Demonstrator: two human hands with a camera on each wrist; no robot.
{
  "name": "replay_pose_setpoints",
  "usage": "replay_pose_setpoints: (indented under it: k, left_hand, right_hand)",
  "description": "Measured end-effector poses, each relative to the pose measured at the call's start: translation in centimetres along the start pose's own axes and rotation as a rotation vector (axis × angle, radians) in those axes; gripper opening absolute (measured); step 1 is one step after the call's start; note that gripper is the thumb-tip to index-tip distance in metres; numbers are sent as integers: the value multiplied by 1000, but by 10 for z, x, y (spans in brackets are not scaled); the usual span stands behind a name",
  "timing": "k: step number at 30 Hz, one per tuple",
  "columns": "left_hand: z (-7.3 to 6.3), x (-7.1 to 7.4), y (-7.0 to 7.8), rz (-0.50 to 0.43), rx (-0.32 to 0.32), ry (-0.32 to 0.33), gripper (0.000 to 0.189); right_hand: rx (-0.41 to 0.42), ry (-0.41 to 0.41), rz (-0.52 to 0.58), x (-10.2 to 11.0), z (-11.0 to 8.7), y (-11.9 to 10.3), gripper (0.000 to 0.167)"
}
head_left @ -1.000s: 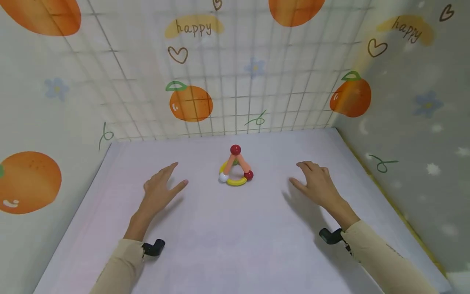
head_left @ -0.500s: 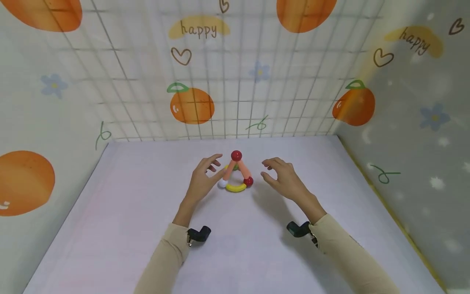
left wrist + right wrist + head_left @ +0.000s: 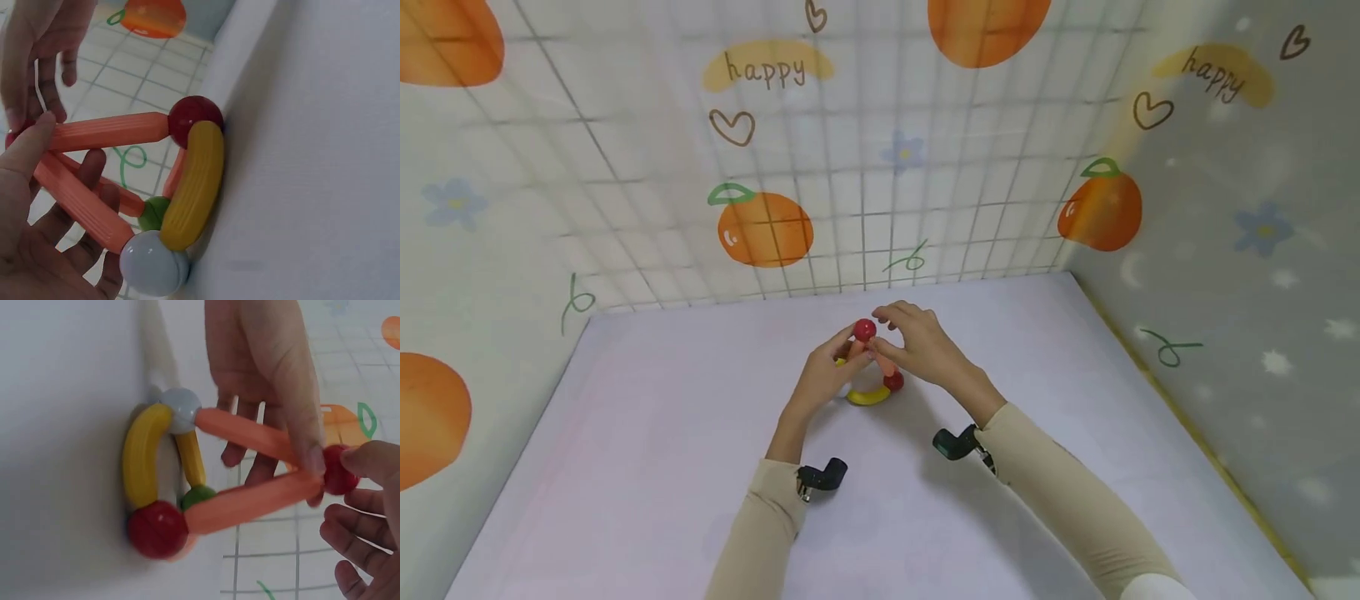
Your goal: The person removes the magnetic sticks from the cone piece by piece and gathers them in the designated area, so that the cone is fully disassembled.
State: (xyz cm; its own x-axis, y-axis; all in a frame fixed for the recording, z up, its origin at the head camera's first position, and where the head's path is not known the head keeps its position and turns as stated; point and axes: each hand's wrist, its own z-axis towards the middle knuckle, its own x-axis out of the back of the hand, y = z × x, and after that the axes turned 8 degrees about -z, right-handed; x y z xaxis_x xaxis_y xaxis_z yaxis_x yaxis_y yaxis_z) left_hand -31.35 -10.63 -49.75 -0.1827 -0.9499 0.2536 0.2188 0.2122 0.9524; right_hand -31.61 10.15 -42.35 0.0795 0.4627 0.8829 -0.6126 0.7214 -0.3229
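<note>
A pyramid-shaped stick-and-ball building toy stands on the table, its red top ball (image 3: 865, 330) between the two hands. Salmon-coloured rods (image 3: 112, 130) slope down from it to a red ball (image 3: 157, 529), a white ball (image 3: 150, 262) and a green ball (image 3: 154, 214). Curved yellow rods (image 3: 868, 398) form part of the base. My left hand (image 3: 820, 375) pinches the rods just below the top, thumb in front and fingers behind. At the top ball's right, my right hand (image 3: 928, 346) has its thumb against the ball, the other fingers loosely bent and apart from it.
The white tabletop (image 3: 625, 467) ends at a gridded back wall (image 3: 880, 200) printed with oranges. A grey patterned side wall (image 3: 1225, 275) rises on the right. Each wrist carries a small black camera mount (image 3: 823, 475).
Both hands have come inward from the sides to the toy. The left now holds the rods near the top, and the right has reached the top ball. The head view has shifted slightly.
</note>
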Motion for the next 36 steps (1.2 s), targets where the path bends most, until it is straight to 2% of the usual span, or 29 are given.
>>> replay_pose_setpoints:
  k: [6,11,12,17,18,19,24,27,30,36]
  left_hand:
    - [1,-2,-7,-117,-24,-11,49]
    - [1,-5,-6,-107,-34,18,50]
    - [-2,-5,-1,-96,-35,21,51]
    - [-3,-4,-3,-69,-66,32,51]
    - [-3,-5,-3,-62,-69,40,48]
    - [-1,-6,-10,-52,-80,48,45]
    - [-1,-11,-14,-36,-88,80,21]
    - [-1,-12,-13,-67,-93,86,20]
    - [-2,-13,-11,-99,-90,87,27]
    - [-4,-16,-11,-136,-69,80,37]
  right_hand:
    - [62,-22,-52,-6,14,-10,49]
    - [120,4,-111,-5,16,-11,47]
    - [131,14,-115,-5,16,-11,46]
    - [196,109,-161,-12,14,-12,43]
    - [217,135,-179,-13,13,-12,43]
    - [240,156,-201,-16,12,-12,43]
    - [334,249,-263,-24,9,-13,44]
    - [321,313,-222,-20,9,-14,46]
    - [268,375,-173,-11,7,-13,47]
    - [82,420,-57,7,-12,-7,47]
